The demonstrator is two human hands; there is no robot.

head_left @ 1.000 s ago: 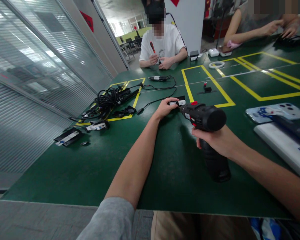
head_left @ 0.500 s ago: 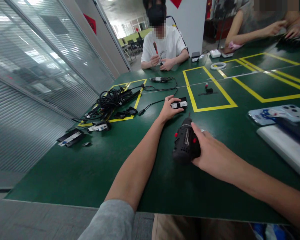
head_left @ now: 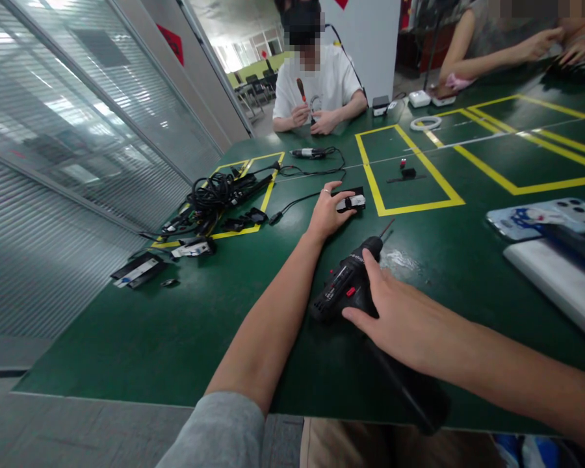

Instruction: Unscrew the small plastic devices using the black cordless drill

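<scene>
My left hand (head_left: pixel 327 211) has its thumb and fingers around a small black-and-white device (head_left: pixel 353 201) lying on the green table (head_left: pixel 141 344). My right hand (head_left: pixel 394 305) is on a black cordless drill (head_left: pixel 344 283) that lies tilted on its side near the table's front edge. Its thumb and index finger are spread across the drill body, and the other fingers are hidden. The thin bit points up and right, a little short of the device. The drill's handle runs toward me, under the hand.
Tangled black cables (head_left: pixel 219 195) and similar black-and-white devices (head_left: pixel 139 270) lie at left. A phone (head_left: pixel 546 218) and a white box (head_left: pixel 550 279) are at right. Small black parts (head_left: pixel 408 173) sit inside yellow tape. Across the table, a person holds a screwdriver (head_left: pixel 301 90); another sits at right.
The drill has turned from upright onto its side, its bit swinging to the right. My right hand's thumb and index finger have spread. My left hand stays at the device.
</scene>
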